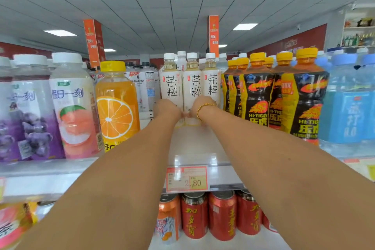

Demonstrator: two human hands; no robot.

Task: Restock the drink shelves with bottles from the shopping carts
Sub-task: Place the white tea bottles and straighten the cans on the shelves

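Both bare forearms reach away from the camera, up over the shelf edge, and converge on a row of three white tea bottles with white caps and black characters, standing upright side by side near the middle of the upper shelf. The left hand lies against the lower part of the left bottle, and the right hand, with a gold bead bracelet at the wrist, lies against the lower part of the right bottle. Only the backs of the hands face the camera. The fingers of the two hands nearly meet at the base of the middle bottle, but whether they curl round a bottle or only press on it cannot be told.

More white-capped bottles stand behind the row. Just right of it stand black and yellow Hi-Tiger bottles with yellow caps, then pale blue bottles. To the left, past a gap, an orange juice bottle stands beside a peach drink and a grape drink. A red price tag reading 2.80 sits on the shelf edge, and red cans stand on the shelf below.
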